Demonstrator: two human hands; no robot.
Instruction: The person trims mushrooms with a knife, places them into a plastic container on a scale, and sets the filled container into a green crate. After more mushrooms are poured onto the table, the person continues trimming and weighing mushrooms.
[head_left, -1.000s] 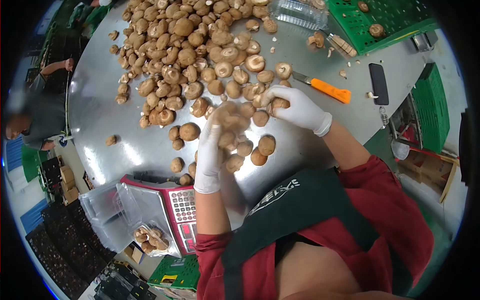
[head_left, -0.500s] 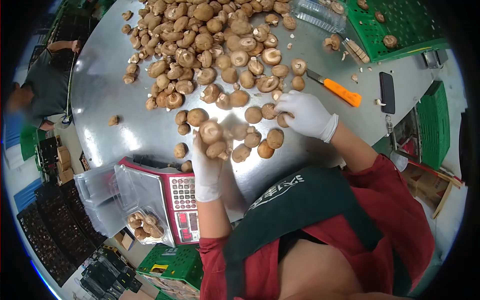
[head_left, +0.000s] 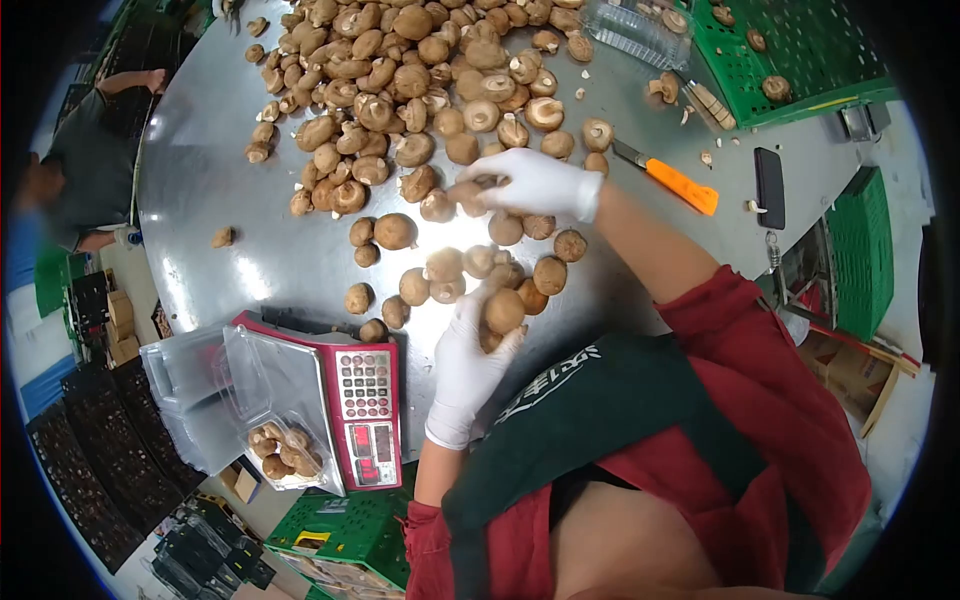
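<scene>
A big heap of brown mushrooms (head_left: 400, 80) covers the far part of the steel table (head_left: 200, 220), with a small loose group (head_left: 440, 270) nearer me. My left hand (head_left: 465, 365), in a white glove, holds one mushroom (head_left: 504, 310) near the table's front edge. My right hand (head_left: 535, 183), also gloved, reaches left into the heap's near edge and closes on a mushroom (head_left: 468, 192). A red scale (head_left: 365, 410) stands at the lower left with a clear plastic box (head_left: 285, 450) of mushrooms on it.
An orange-handled knife (head_left: 672, 180) lies right of my right hand, a black phone (head_left: 769, 186) beyond it. Green crates (head_left: 800, 50) stand at the upper right. A clear empty tray (head_left: 640, 28) lies at the top. Another person (head_left: 80, 170) works at the far left.
My right hand moved up and left from the loose group into the heap's edge. My left hand drew back toward me and to the right, now holding one mushroom.
</scene>
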